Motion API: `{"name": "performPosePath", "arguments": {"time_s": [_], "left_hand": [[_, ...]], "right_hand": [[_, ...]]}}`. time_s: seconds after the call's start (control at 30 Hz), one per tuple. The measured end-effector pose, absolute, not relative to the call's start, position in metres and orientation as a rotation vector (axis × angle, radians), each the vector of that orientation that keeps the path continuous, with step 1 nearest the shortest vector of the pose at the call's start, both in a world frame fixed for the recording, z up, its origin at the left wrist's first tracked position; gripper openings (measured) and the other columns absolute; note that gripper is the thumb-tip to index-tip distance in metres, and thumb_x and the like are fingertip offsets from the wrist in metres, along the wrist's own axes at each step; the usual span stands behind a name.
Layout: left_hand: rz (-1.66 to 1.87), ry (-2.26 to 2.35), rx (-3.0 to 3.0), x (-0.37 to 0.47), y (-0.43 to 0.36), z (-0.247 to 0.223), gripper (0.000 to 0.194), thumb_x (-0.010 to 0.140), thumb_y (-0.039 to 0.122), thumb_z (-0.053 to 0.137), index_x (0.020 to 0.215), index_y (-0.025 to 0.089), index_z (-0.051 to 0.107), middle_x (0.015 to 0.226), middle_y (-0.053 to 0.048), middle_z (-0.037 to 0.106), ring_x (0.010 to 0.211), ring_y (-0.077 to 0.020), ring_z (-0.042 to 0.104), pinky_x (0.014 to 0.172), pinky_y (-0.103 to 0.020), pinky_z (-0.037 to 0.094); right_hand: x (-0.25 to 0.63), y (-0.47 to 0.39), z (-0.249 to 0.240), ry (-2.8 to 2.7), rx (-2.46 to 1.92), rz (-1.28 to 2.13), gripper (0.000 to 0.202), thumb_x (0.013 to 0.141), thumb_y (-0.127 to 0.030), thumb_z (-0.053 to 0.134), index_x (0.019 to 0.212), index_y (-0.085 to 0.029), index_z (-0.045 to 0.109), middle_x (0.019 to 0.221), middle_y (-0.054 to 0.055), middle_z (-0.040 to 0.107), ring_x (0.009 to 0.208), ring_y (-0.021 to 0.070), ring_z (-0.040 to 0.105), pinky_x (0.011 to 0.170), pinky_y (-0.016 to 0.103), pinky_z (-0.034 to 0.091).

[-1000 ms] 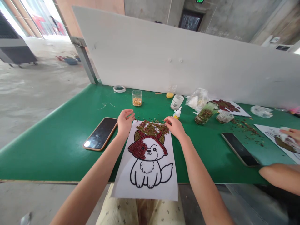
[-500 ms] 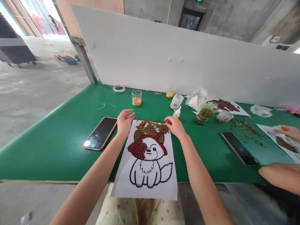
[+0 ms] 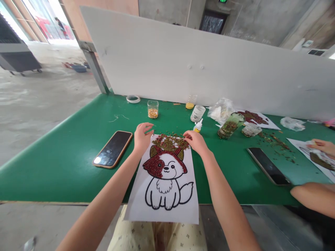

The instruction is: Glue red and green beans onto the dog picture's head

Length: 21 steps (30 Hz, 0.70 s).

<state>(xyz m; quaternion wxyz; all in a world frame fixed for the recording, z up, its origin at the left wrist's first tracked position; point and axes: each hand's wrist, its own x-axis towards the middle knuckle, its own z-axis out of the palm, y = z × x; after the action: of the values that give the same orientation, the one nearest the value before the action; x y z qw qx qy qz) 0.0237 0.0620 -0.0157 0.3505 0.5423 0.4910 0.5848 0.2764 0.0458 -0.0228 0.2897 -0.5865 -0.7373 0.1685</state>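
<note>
A white sheet of paper (image 3: 133,205) with a black outline drawing of a puppy lies before me, its near end over the table edge. Dark red seeds fill part of the puppy's head, and green ones fill its ears. Loose green and red seeds (image 3: 171,142) are heaped across the top of the sheet. My left hand (image 3: 142,137) is at the upper left corner, fingers apart and holding nothing. At the upper right corner, my right hand (image 3: 195,141) has thumb and fingers closed on the paper's edge beside the seeds; the fingertips are partly hidden.
Phones (image 3: 113,149) (image 3: 268,165) lie on both sides. Behind the sheet stand a cup of yellow kernels (image 3: 153,111), a glue bottle (image 3: 198,126), a clear cup (image 3: 198,113) and a tilted jar of green seeds (image 3: 230,126). At right, another person's hand (image 3: 324,148) works over a sheet.
My left hand has shifted slightly right, its fingers still spread. The right hand stays at the paper's upper right corner, and the seeds look unchanged.
</note>
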Motion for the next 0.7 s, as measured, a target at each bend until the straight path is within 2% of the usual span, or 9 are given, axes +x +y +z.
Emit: {"name": "performPosePath", "arguments": {"time_s": [0.1,0.17,0.3,0.37,0.43,0.5,0.53,0.6,0.7], "left_hand": [[1.548,1.273,1.460,0.0217,0.0621,-0.0162,0.033,0.063,0.000,0.057,0.088,0.020,0.065,0.121,-0.007,0.046,0.116,-0.0232,0.053,0.099,-0.039,0.046],[1.560,1.276,1.441,0.0212,0.0616,-0.0148,0.034,0.063,0.001,0.060,0.090,0.021,0.065,0.125,-0.007,0.043,0.117,-0.0240,0.051,0.097,-0.039,0.048],[1.584,1.300,1.419,0.0220,0.0599,-0.0100,0.025,0.063,0.011,0.069,0.086,0.020,0.065,0.120,-0.008,0.047,0.111,-0.0260,0.054,0.080,-0.035,0.056],[1.559,1.302,1.423,0.0229,0.0590,-0.0088,0.022,0.062,0.014,0.071,0.083,0.018,0.064,0.115,-0.008,0.048,0.102,-0.0248,0.059,0.066,-0.030,0.058],[1.507,1.291,1.433,0.0234,0.0583,-0.0092,0.016,0.066,0.016,0.066,0.081,0.017,0.062,0.111,-0.008,0.049,0.093,-0.0232,0.062,0.052,-0.026,0.056],[1.473,1.281,1.450,0.0232,0.0580,-0.0109,0.012,0.072,0.015,0.056,0.082,0.016,0.061,0.111,-0.009,0.048,0.091,-0.0226,0.062,0.046,-0.025,0.054],[1.475,1.283,1.462,0.0229,0.0581,-0.0118,0.016,0.073,0.012,0.050,0.082,0.016,0.061,0.112,-0.009,0.048,0.093,-0.0224,0.062,0.049,-0.027,0.055],[1.501,1.310,1.521,0.0219,0.0587,-0.0133,0.026,0.072,0.006,0.042,0.084,0.017,0.063,0.115,-0.009,0.049,0.102,-0.0226,0.059,0.066,-0.034,0.058],[1.537,1.402,1.657,0.0209,0.0601,-0.0136,0.032,0.066,0.002,0.046,0.087,0.020,0.063,0.116,-0.006,0.053,0.118,-0.0231,0.050,0.100,-0.043,0.044]], "right_hand": [[0.2763,0.0457,-0.0224,-1.968,-1.560,0.463,0.015,0.076,-0.009,0.057,0.085,-0.020,0.061,0.081,0.002,0.065,0.071,0.0153,0.061,0.068,0.029,0.047],[0.2762,0.0454,-0.0220,-1.967,-1.569,0.459,0.014,0.076,-0.009,0.056,0.085,-0.020,0.061,0.081,0.002,0.065,0.072,0.0153,0.061,0.068,0.028,0.047],[0.2760,0.0447,-0.0208,-1.964,-1.578,0.462,0.014,0.077,-0.009,0.056,0.084,-0.019,0.061,0.083,0.003,0.065,0.072,0.0152,0.060,0.068,0.028,0.046],[0.2757,0.0442,-0.0193,-1.961,-1.570,0.452,0.013,0.077,-0.010,0.056,0.083,-0.019,0.061,0.083,0.003,0.065,0.072,0.0151,0.060,0.068,0.028,0.046],[0.2749,0.0436,-0.0174,-1.961,-1.553,0.416,0.011,0.077,-0.011,0.056,0.081,-0.019,0.061,0.082,0.003,0.065,0.073,0.0153,0.060,0.068,0.028,0.046],[0.2739,0.0431,-0.0156,-1.957,-1.525,0.376,0.009,0.078,-0.012,0.056,0.080,-0.019,0.060,0.081,0.003,0.065,0.073,0.0156,0.060,0.068,0.027,0.045],[0.2734,0.0429,-0.0150,-1.953,-1.510,0.363,0.008,0.078,-0.013,0.056,0.080,-0.020,0.060,0.080,0.003,0.065,0.073,0.0158,0.060,0.068,0.027,0.045],[0.2729,0.0429,-0.0147,-1.947,-1.488,0.352,0.007,0.078,-0.013,0.055,0.079,-0.020,0.059,0.080,0.003,0.065,0.074,0.0162,0.060,0.068,0.028,0.045],[0.2731,0.0434,-0.0155,-1.935,-1.483,0.355,0.007,0.078,-0.014,0.055,0.078,-0.020,0.059,0.079,0.003,0.066,0.074,0.0169,0.061,0.069,0.029,0.046]]}}
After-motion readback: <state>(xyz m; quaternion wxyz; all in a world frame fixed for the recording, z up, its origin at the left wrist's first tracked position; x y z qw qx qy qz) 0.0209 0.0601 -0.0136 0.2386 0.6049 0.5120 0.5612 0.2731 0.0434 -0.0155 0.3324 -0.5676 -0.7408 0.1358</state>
